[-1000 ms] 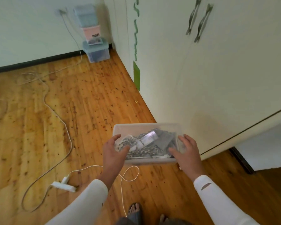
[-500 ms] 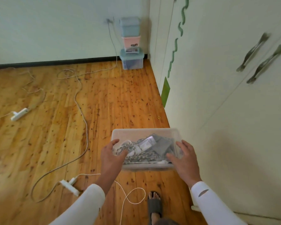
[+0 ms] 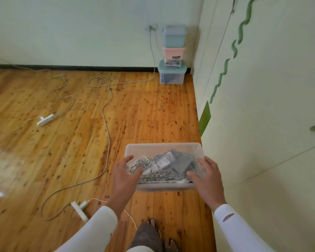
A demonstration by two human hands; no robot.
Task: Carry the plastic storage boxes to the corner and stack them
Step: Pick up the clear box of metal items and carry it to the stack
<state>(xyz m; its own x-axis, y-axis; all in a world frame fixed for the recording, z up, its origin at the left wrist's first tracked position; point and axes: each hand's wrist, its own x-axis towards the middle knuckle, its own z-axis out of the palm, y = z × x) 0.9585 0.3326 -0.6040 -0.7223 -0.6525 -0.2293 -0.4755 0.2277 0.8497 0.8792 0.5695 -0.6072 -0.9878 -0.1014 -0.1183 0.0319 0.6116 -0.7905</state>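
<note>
**Carry under way: open box in both hands, corner stack ahead**

Orange-brown wooden plank floor (image 3: 144, 115) runs to the far wall. Pale cream cupboard front (image 3: 262, 106) bounds the right side up to the corner.

Corner stack, three high, close against wall and cupboard:
- clear plastic box with blue-grey lid (image 3: 172, 75) on the floor
- small pink plastic box (image 3: 174, 53) on it
- blue-grey lidded plastic box (image 3: 174, 36) on top

Carried item: clear lidless plastic storage box (image 3: 164, 149), loaded with grey cords and flat grey packets. It is held off the floor in front of the body, well apart from the stack, with its right edge near the cupboard front. Left hand (image 3: 125, 176) grips the near-left corner, thumb hooked over the rim. Right hand (image 3: 206, 179) grips the near-right corner likewise.

Judgement: transit step, placement not yet begun. Keep the box level, since it has no lid and the contents are loose. It looks wider than the top box, so it should be centred carefully when set down.

Room: the lane along the cupboard looks free. Thin grey cable (image 3: 105, 120) snakes left of the lane and climbs to the wall socket just beside the stack. Near white power strip (image 3: 79, 209) lies just left of the feet, its thin cord looping underfoot, which is a snag risk. Far white power strip (image 3: 45, 120) is well off the path.
</note>
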